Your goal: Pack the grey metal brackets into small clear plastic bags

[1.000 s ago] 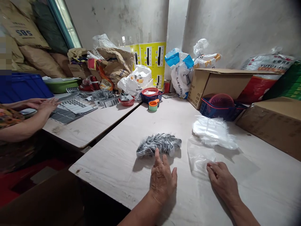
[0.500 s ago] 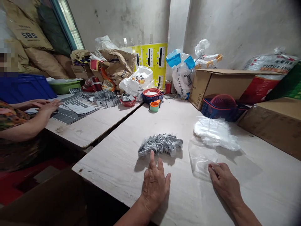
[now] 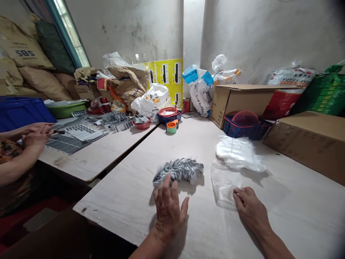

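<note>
Pinching clear plastic bag (image 3: 222, 185), right hand (image 3: 252, 208) sits right of bagged dark parts (image 3: 180, 169). Left hand (image 3: 168, 210), fingers spread, at their near side, contact unclear. Bag stack (image 3: 237, 153) lies right, farther back.

The left hand (image 3: 168, 208) is palm down at the bundle's (image 3: 183, 169) near side, fingers loosely spread, thumb out. The right hand (image 3: 250, 207), right of the bundle, has thumb and forefinger pinched together, other fingers curled.
</note>
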Action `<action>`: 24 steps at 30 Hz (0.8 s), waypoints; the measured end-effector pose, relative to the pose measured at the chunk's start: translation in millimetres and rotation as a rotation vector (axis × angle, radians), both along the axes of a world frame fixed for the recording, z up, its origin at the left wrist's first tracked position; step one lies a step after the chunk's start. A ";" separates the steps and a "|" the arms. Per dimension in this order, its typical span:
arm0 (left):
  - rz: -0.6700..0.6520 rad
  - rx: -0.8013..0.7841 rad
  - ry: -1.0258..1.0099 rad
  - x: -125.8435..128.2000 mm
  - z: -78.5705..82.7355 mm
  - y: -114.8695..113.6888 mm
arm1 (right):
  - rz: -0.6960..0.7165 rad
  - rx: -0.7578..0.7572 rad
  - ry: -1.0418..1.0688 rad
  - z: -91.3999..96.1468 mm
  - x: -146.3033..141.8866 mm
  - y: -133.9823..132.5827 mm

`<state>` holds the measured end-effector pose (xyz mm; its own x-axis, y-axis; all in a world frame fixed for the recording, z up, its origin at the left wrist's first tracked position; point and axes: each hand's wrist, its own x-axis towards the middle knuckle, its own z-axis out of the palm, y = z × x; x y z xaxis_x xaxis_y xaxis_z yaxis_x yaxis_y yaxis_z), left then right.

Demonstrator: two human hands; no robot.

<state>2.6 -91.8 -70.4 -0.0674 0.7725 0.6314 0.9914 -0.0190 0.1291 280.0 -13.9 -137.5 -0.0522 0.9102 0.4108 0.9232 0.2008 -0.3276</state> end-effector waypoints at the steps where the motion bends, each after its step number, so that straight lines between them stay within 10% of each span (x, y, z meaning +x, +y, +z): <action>1: -0.020 -0.002 0.035 -3.7 8.0 6.9 | 0.000 -0.001 0.000 0.6 -0.3 0.1; 16: -0.143 -0.313 0.206 -72.4 41.3 61.3 | 0.009 -0.048 0.036 -0.7 0.1 0.4; 24: -0.440 -0.470 0.465 -49.5 62.2 89.3 | 0.030 -0.056 0.031 0.4 0.8 1.8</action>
<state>-46.9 -2.6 -8.2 0.4969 0.8593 0.1213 0.8596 -0.4682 -0.2048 280.8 -12.1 -137.1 -0.0676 0.9299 0.3614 0.9062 0.2088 -0.3677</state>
